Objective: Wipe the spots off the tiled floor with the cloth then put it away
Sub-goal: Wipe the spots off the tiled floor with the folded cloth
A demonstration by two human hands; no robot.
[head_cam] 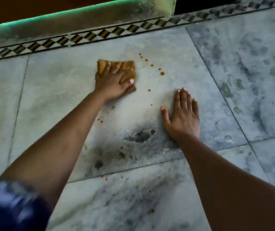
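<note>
A folded brown-orange cloth (126, 67) lies on the grey marble floor tile (58, 90), pressed down under my left hand (112, 82), whose fingers spread over it. A trail of small orange-brown spots (162, 73) runs just right of the cloth, from the far side toward me. More spots (101, 121) sit near my left forearm, and a few (152, 210) lie on the nearer tile. My right hand (182, 116) rests flat on the floor, fingers apart, holding nothing.
A patterned black, white and brown border strip (90, 36) runs along the far side, with a raised step edged in green (76, 11) behind it. Dark grey veining (140, 136) marks the tile near my right wrist. A blue sleeve (12, 207) shows at bottom left.
</note>
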